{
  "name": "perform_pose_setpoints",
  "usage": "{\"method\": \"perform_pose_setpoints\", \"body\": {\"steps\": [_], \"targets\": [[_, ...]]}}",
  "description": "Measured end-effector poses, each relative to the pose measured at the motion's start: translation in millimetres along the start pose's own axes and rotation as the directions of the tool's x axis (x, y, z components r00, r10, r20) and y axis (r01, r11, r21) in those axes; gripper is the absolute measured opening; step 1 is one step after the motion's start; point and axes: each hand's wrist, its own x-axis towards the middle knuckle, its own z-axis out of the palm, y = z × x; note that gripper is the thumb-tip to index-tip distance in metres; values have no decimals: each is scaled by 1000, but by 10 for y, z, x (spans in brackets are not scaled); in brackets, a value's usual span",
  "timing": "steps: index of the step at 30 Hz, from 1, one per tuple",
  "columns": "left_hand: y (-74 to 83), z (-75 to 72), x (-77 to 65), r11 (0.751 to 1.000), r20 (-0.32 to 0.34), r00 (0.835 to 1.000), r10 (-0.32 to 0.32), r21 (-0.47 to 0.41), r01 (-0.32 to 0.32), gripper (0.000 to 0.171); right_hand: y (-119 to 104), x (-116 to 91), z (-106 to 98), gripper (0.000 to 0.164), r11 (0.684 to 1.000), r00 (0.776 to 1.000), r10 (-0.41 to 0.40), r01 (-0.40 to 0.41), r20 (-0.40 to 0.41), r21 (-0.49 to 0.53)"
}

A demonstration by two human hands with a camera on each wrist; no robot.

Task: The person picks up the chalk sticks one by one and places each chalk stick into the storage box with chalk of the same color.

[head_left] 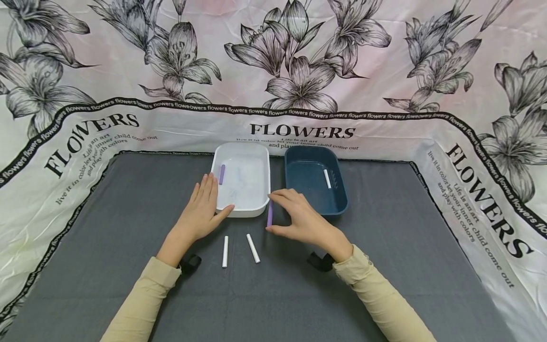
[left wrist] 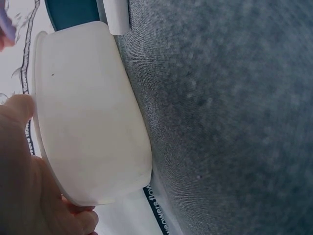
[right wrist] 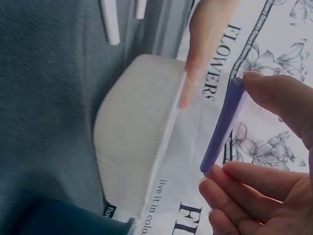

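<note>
My right hand (head_left: 305, 219) holds a purple chalk stick (right wrist: 222, 127) end to end, thumb on one end and fingertips on the other. This chalk is beside the right front corner of a white tray (head_left: 243, 213). Against that tray's left side lies my left hand (head_left: 198, 213), fingers straight, thumb at the front rim. In the left wrist view the thumb (left wrist: 22, 107) touches the rim. Another purple chalk stick (head_left: 221, 174) lies in the white tray. Two white chalk sticks, a left one (head_left: 225, 251) and a right one (head_left: 253, 248), lie on the cloth in front.
A dark blue tray (head_left: 342, 202) stands right of the white one, with a white chalk stick (head_left: 327, 179) inside. Grey cloth (head_left: 273, 304) covers the table. Behind the trays rises a flower-printed sheet (head_left: 192, 128). A black strap (head_left: 320, 261) shows at my right wrist.
</note>
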Motion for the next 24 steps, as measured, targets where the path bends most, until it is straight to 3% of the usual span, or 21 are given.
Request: {"method": "perform_pose_setpoints", "body": {"steps": [11, 24], "targets": [[-13, 18, 5, 1000, 2, 1000, 10, -7, -10, 94, 73, 370, -122, 69, 994, 1000, -13, 15, -18, 110], [-10, 11, -9, 1000, 15, 1000, -1, -16, 1, 95, 281, 892, -204, 69, 989, 995, -74, 82, -67, 126]]}}
